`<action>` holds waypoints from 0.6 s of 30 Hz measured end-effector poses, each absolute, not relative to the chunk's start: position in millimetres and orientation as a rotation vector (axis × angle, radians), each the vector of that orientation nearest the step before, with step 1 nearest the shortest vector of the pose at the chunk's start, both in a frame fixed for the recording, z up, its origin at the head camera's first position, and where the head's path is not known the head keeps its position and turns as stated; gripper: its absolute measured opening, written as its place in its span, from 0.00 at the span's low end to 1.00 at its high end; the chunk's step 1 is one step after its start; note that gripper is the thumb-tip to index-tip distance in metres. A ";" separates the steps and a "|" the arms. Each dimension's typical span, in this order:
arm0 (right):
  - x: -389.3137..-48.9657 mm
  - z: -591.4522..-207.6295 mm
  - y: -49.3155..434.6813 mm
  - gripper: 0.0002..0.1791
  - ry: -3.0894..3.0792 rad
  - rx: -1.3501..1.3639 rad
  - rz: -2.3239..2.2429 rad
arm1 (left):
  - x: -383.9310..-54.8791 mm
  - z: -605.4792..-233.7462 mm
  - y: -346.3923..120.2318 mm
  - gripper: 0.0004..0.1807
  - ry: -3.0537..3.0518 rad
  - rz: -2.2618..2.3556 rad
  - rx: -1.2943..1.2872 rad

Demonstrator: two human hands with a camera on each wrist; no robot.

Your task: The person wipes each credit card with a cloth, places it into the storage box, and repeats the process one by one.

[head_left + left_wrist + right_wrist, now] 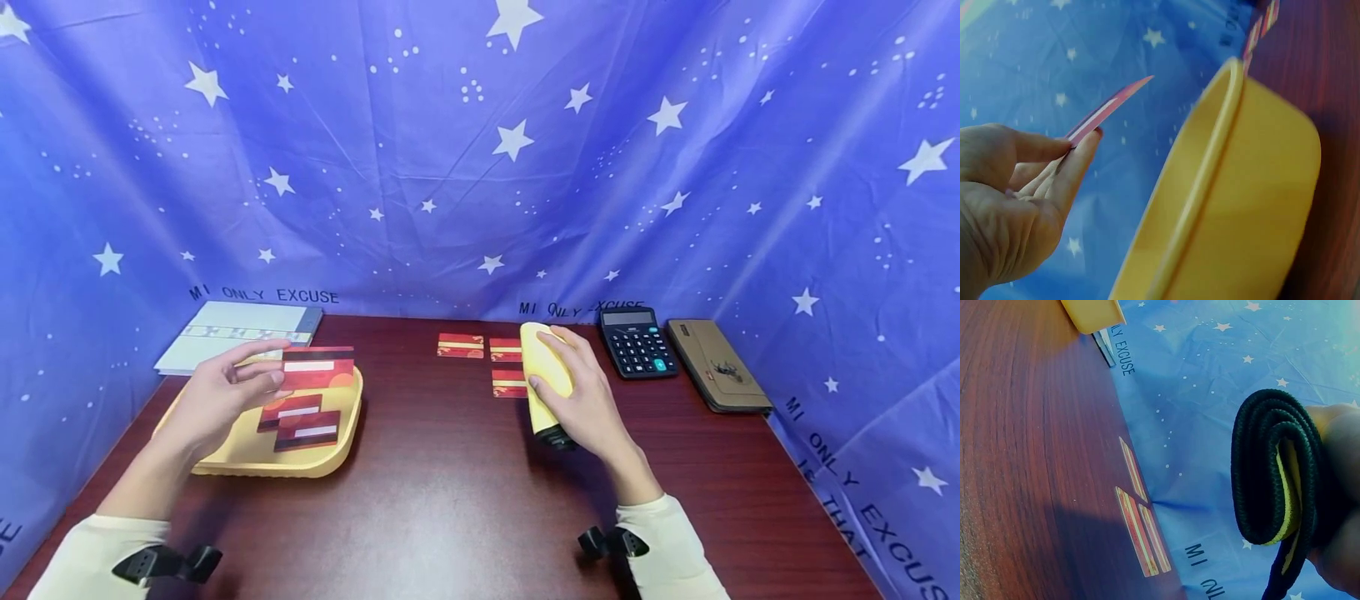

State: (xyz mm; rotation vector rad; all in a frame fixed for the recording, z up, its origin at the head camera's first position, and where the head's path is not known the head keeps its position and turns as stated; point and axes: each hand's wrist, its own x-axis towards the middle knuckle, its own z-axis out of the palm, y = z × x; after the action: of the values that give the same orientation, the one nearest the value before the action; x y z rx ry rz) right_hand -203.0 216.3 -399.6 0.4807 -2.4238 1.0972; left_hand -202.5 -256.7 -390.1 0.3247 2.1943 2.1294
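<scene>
Between thumb and fingers my left hand (221,392) pinches a red card (318,378) with a dark stripe and a white strip, raised above a yellow plastic basin (330,463). The same card (1110,109) appears nearly edge-on in the left wrist view, apart from the basin's rim. Inside the basin lie two red cards (307,430), partly overlapping. My right hand (588,400) grips a rolled yellow cloth (542,375) with black edging; its layered black end (1250,469) faces the right wrist camera. Beside the cloth, red cards with gold stripes (508,384) lie on the table.
A third gold-striped card (461,346) lies left of the other two. Further right are a black calculator (637,346) and a brown wallet-like case (716,367). A white notebook-like item (232,321) lies behind the basin. A blue starred curtain (450,150) encloses the dark wooden table (435,500).
</scene>
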 end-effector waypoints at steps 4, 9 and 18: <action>-203.0 -399.6 217.2 0.36 -2.422 0.484 1.095 | -206.1 -399.8 -270.4 0.24 2.144 2.076 0.322; -203.2 -400.0 217.6 0.36 -2.429 0.488 1.100 | -211.9 -408.1 -277.9 0.27 2.137 2.023 0.278; -203.2 -400.5 217.2 0.36 -2.432 0.490 1.099 | -223.0 -420.0 -277.3 0.29 2.236 1.882 0.273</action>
State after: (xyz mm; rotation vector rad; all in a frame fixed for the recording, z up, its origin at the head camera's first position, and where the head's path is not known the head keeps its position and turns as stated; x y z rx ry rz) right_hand -203.2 217.2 -400.5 0.4900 -2.4319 1.0985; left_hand -223.0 -277.3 -420.0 0.2734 2.2356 1.8823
